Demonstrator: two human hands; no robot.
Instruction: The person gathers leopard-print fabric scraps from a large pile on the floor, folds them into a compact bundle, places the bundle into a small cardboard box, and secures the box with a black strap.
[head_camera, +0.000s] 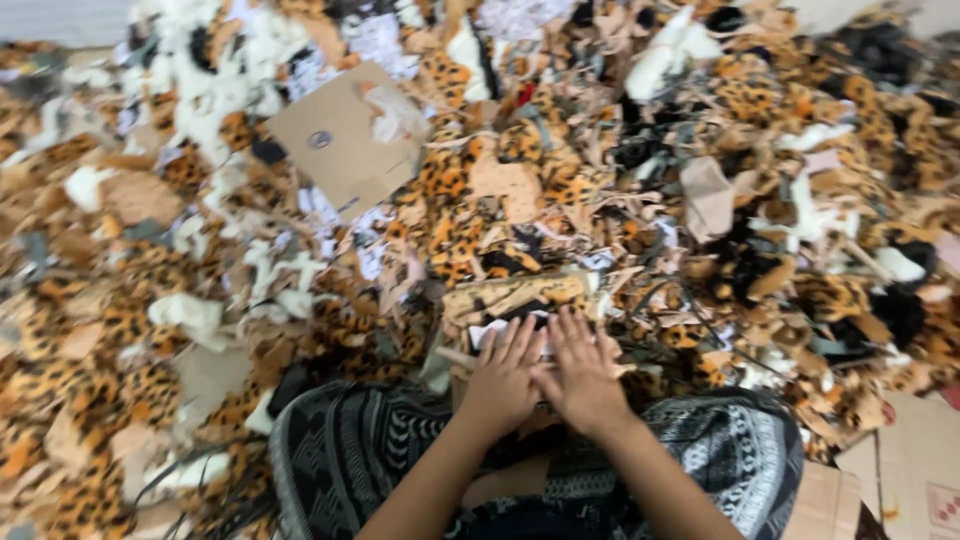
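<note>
Pressing down, both of your hands lie flat, side by side, on a small stack of leopard-print fabric pieces (520, 300) set just beyond your knees. Your left hand (503, 375) and right hand (580, 372) touch at the thumbs, fingers spread and extended, pinching nothing. You seem to be squaring or flattening the stack amid the heap of fabric scraps (700, 180). A next move would need a grip on one piece's edge. A cardboard sheet (340, 140) lies well apart, beyond.
</note>
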